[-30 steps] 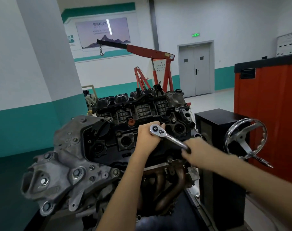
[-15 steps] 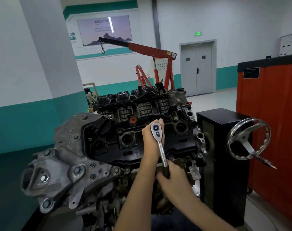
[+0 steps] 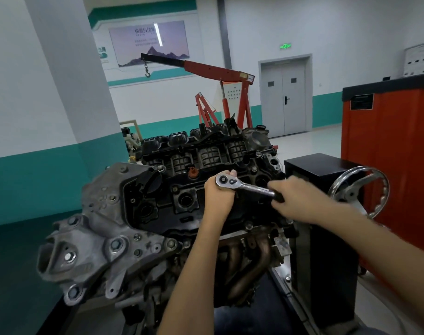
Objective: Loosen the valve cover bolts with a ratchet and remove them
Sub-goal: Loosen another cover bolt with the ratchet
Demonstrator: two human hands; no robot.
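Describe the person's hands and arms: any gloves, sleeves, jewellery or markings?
The left hand and right hand are bare: no gloves, rings or watch show. Both forearms are uncovered as far as the frame shows, and no sleeve cuff reaches them. No markings are visible.

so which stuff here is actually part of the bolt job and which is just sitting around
In the job: ratchet, valve cover, left hand gripping the ratchet head, right hand on its handle.
Just about: engine hoist, red cabinet, handwheel, double door.
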